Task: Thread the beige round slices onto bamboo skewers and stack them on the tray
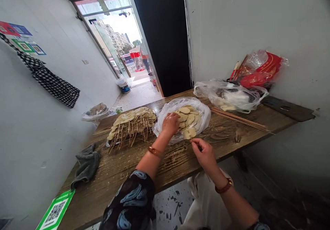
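Observation:
In my right hand (205, 153) a thin wooden skewer is pinched between thumb and fingers. Pale, flat food slices (189, 133) are threaded on its upper end, at the near rim of a clear plastic bag (205, 115). My left hand (170, 123) reaches into the left side of that bag, its fingers curled at a heap of loose pale slices (190, 119). Its fingertips are partly hidden, so what they hold cannot be made out. To the left of the bag, a stack of filled skewers (132, 123) lies on a tray, sticks pointing toward me.
Bare skewers (242, 120) lie on the wooden table (165, 164) at right, beside another plastic bag (232, 96) and red packaging (266, 68). A grey cloth (86, 164) and a green QR card (55, 211) are at left. An open doorway is beyond the table.

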Tool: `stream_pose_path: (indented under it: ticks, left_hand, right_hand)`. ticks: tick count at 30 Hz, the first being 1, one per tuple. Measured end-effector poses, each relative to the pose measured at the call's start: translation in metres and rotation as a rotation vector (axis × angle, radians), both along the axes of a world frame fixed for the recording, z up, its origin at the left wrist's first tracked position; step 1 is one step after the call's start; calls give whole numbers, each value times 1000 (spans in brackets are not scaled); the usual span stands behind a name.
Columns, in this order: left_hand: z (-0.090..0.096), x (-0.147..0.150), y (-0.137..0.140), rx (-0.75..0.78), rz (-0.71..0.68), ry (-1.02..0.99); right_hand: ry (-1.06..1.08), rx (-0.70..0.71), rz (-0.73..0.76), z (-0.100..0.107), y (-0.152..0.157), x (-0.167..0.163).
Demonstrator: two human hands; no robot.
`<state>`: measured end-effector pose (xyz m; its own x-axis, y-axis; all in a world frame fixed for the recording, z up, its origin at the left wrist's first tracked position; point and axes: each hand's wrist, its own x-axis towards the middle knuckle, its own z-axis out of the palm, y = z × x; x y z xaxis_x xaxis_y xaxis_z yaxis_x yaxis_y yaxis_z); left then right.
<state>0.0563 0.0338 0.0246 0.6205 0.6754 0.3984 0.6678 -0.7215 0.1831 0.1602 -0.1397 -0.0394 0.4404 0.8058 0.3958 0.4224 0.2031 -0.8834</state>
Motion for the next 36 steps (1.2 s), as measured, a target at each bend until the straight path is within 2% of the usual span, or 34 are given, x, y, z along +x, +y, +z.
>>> stream_pose_path:
  ticks: [3,6,9,13,17,20,23,26,30,36]
  left_hand:
    - [0,9,7,19,-26,141]
    - [-1,13,14,21,-29,182]
    - [-3,14,20,-4,-29,128]
    - [-3,16,26,-101,-5,-44]
    - [3,15,26,-350,77,-377]
    - [7,7,19,-646,43,-690]
    - [7,-5,8,-923,5,-909]
    - [3,-17,-4,-1059,-5,-1047]
    - [-5,-29,-17,-1114,-43,-1154]
    - [-12,-41,-21,-989,-22,-1190]
  right_hand:
    - [-7,15,6,2,0,0]
    - [4,28,15,1,1,0]
    - [6,32,15,0,2,1]
    - [4,29,22,-2,3,1]
    - [-1,26,23,-1,2,1]
    - [-12,27,17,1,1,1]
    - [-4,24,38,1,0,1]
    - [8,12,84,-1,0,2]
    - [-6,-8,142,-3,0,3]
    - [-37,-34,211,-5,0,4]
